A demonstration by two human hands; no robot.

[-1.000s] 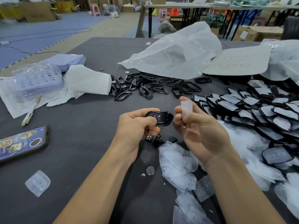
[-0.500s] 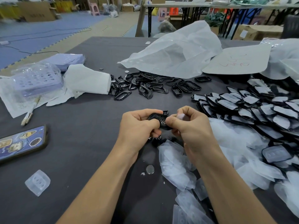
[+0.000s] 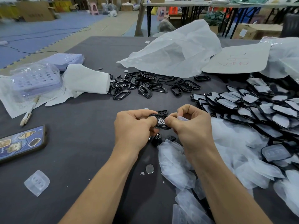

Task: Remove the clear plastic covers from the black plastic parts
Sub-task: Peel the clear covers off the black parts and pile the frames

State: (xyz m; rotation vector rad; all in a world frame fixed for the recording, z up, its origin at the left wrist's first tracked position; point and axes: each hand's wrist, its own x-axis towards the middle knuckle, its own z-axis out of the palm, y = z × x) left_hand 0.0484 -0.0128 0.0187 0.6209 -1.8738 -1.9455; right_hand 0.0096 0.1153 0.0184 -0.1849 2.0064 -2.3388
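Both our hands meet low over the dark table [image 3: 77, 120]. Our left hand [image 3: 134, 126] grips one end of a black part [image 3: 159, 122] between thumb and curled fingers. Our right hand [image 3: 192, 128] sets its thumb against the other end, and its curled fingers hold a clear cover [image 3: 182, 118] tucked inside them. We see pale buttons on the upturned face of the black part, which sits between the two thumbs, lifted off the tabletop. Directly beneath it lie a few small black bits [image 3: 157, 138]. Below it and to the right spreads a heap of loose clear covers [image 3: 176, 162]. Well to the right of the black part, a fanned stack of covered parts [image 3: 252, 102] runs toward the table's edge. Beyond the black part we see a pile of black frames [image 3: 150, 85], and farther back a large crumpled plastic bag [image 3: 174, 52]. Nearer us than the black part rests a coin cell [image 3: 149, 168]. Far to its left lies a phone [image 3: 21, 143], and down to the lower left a lone clear moulded piece [image 3: 36, 182].
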